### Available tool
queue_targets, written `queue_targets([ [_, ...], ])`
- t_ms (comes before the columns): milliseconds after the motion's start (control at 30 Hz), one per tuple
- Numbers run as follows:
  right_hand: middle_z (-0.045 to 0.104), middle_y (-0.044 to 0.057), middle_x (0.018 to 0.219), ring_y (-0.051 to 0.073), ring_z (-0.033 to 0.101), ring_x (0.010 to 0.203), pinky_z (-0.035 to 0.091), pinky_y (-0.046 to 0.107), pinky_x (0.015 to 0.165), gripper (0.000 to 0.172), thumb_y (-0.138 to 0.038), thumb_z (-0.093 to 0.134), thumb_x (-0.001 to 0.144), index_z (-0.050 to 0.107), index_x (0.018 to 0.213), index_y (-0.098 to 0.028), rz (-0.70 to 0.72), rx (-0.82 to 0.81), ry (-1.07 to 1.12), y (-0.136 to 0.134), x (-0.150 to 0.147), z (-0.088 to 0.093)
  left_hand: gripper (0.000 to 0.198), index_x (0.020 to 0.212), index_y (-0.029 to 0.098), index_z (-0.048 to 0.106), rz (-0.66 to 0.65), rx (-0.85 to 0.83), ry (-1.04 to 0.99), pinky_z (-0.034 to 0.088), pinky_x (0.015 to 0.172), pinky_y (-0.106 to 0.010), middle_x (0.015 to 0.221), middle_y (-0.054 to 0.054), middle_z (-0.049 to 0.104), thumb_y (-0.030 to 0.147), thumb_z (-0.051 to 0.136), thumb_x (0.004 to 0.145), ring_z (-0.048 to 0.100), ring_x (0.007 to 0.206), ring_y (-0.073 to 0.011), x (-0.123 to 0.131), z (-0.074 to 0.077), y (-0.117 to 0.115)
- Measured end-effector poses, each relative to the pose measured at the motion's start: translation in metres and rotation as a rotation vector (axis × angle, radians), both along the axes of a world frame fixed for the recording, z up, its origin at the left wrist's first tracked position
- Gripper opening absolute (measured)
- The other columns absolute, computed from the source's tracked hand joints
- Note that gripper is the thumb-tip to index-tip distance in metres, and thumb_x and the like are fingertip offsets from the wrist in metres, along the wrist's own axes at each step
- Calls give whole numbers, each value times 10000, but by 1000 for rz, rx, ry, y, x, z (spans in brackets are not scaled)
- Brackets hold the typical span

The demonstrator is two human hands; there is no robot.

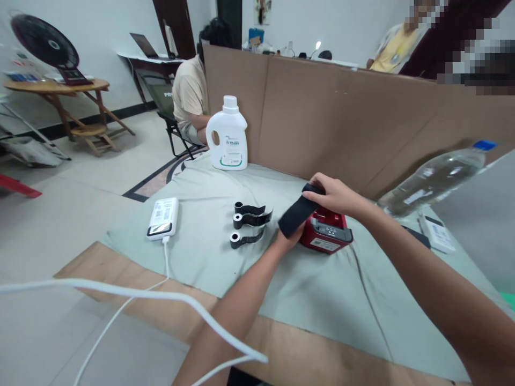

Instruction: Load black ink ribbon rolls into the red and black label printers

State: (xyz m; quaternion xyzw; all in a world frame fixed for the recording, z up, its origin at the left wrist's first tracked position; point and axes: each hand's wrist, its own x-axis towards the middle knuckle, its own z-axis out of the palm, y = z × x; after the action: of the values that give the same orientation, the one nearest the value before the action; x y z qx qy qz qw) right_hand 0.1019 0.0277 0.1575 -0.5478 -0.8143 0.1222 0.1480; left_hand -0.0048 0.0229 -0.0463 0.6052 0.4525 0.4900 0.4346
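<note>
My right hand (328, 192) pinches the upper end of a flat black panel (300, 213), thumb on its near face. The panel is tilted over the left side of a red box-shaped device (311, 238), which looks like a small printer with its top open. Whether the panel is joined to the device is hidden. My left hand (295, 238) is low behind the panel, against the device's left side, its fingers mostly hidden. To the left lie three small black rolls with white cores, a top roll (238, 207), a middle roll (237, 221) and a front roll (235, 240), their tails unrolled rightward.
A white jug (228, 142) stands at the back before a cardboard screen (314, 107). A power bank (163, 217) with a white cable (166, 257) lies left. A clear bottle (434, 179) leans at right beside a white device (438, 234). Another person (190, 91) sits beyond.
</note>
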Motion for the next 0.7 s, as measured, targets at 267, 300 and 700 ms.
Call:
queue_targets([
  [267, 549, -16, 662, 119, 502, 516, 399, 242, 478, 182, -348, 639, 930, 526, 904, -208, -68, -437, 597, 44, -60, -17, 369, 646, 191, 541, -67, -13, 215, 373, 677, -271, 669, 0, 581, 326, 440, 974, 482, 678, -146, -9, 10, -7],
  [300, 533, -15, 650, 122, 499, 510, 399, 246, 473, 194, -358, 635, 926, 522, 870, -211, -73, -476, 670, 52, -65, -18, 371, 652, 190, 546, -68, -3, 204, 359, 670, -267, 671, 1, 584, 330, 434, 976, 477, 678, -144, -10, 10, -8],
  [700, 691, 89, 1032, 183, 637, 863, 508, 302, 733, 231, -182, 663, 782, 548, 981, -188, -74, -179, 580, 122, -130, -42, 379, 711, 195, 636, -66, 42, 131, 382, 686, -287, 709, -33, 659, 369, 438, 983, 537, 690, -173, -8, 7, -6],
])
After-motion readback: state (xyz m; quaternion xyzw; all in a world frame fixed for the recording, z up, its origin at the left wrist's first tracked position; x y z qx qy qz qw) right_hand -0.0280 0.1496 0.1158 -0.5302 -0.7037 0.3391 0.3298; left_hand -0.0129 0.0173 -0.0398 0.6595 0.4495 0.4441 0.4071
